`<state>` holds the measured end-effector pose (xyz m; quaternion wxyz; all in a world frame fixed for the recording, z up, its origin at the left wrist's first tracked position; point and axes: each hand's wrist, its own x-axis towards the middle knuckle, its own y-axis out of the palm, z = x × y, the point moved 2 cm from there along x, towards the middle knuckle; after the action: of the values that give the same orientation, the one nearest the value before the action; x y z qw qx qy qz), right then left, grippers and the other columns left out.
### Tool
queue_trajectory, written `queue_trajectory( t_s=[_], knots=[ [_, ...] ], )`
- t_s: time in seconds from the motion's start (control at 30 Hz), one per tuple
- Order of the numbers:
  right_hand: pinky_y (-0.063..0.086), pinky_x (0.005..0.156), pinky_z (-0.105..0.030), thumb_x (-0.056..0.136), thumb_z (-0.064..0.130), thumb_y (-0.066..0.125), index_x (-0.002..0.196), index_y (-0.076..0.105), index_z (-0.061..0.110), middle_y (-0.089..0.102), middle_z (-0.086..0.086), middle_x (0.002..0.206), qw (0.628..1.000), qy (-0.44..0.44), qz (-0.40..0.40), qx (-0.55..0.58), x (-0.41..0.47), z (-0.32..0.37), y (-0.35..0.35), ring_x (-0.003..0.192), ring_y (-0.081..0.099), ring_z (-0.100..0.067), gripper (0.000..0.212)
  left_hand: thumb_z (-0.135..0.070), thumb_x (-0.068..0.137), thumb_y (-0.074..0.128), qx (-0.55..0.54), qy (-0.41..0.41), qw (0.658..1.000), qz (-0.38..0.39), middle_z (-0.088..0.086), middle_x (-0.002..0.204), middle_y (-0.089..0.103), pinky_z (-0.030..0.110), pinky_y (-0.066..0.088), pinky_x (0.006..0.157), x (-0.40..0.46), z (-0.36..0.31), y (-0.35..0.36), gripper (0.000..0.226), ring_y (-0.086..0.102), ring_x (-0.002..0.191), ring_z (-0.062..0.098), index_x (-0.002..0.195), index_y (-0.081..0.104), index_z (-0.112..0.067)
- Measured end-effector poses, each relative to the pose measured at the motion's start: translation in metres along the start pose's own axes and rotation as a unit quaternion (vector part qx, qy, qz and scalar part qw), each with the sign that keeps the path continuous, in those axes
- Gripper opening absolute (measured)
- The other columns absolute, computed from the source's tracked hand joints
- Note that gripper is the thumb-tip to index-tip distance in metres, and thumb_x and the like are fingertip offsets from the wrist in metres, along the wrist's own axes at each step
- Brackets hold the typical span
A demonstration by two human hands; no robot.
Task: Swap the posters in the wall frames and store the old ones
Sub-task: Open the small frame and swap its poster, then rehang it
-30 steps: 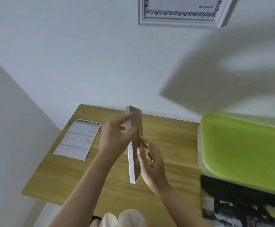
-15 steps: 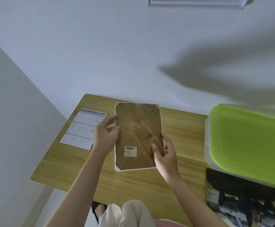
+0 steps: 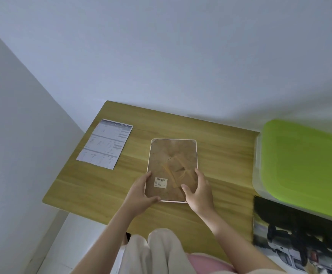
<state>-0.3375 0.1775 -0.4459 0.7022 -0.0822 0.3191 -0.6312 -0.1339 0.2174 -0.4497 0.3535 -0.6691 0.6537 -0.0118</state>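
Frame point(image 3: 172, 165) face-down between both hands

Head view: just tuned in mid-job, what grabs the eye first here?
The picture frame at the table's centre, brown backing and barcode sticker up, gripped at its near corners by the left hand and right hand. To the right sits a clear storage bin with a bright green lid, a dark poster in front of it. A printed sheet lies at the wooden table's far left.
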Motion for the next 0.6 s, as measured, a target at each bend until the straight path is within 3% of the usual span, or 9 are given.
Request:
queue_trajectory(
  t_s=[0.1, 0.2, 0.4, 0.6],
  knots=[
    [0.035, 0.095, -0.024, 0.080, 0.034, 0.072, 0.142, 0.033, 0.015, 0.047, -0.009, 0.128, 0.994, -0.035, 0.023, -0.106, 0.006, 0.003, -0.002, 0.122, 0.046, -0.023, 0.075, -0.033, 0.066, 0.080, 0.085, 0.025, 0.996, -0.021, -0.009, 0.148, 0.032, 0.026, 0.019, 0.106, 0.001, 0.009, -0.006, 0.094, 0.028, 0.132, 0.018, 0.145, 0.028, -0.026],
    [0.040, 0.095, -0.030, 0.080, 0.041, 0.070, 0.141, 0.033, 0.014, 0.046, -0.010, 0.126, 0.984, -0.034, 0.038, -0.173, 0.008, 0.006, 0.000, 0.120, 0.047, -0.025, 0.077, -0.036, 0.065, 0.079, 0.082, 0.036, 0.996, -0.026, -0.011, 0.149, 0.030, 0.024, 0.016, 0.102, 0.002, 0.014, -0.010, 0.094, 0.026, 0.129, 0.016, 0.144, 0.029, -0.030],
    [0.041, 0.097, -0.037, 0.072, 0.046, 0.074, 0.126, 0.045, 0.018, 0.044, -0.008, 0.124, 0.983, -0.017, 0.038, -0.177, 0.035, 0.015, -0.011, 0.120, 0.045, -0.028, 0.068, -0.033, 0.066, 0.078, 0.064, 0.055, 0.996, -0.037, -0.013, 0.149, 0.030, 0.023, 0.017, 0.099, 0.002, 0.019, -0.009, 0.091, 0.029, 0.126, 0.015, 0.143, 0.030, -0.033],
    [0.036, 0.105, -0.040, 0.069, 0.045, 0.078, 0.137, 0.038, 0.019, 0.035, -0.015, 0.132, 0.978, -0.008, 0.057, -0.201, 0.089, 0.044, -0.022, 0.126, 0.039, -0.035, 0.083, -0.020, 0.074, 0.075, 0.043, 0.052, 0.997, -0.040, -0.026, 0.142, 0.025, 0.022, 0.017, 0.098, -0.001, 0.019, -0.006, 0.087, 0.025, 0.123, 0.014, 0.144, 0.026, -0.034]
  ],
)
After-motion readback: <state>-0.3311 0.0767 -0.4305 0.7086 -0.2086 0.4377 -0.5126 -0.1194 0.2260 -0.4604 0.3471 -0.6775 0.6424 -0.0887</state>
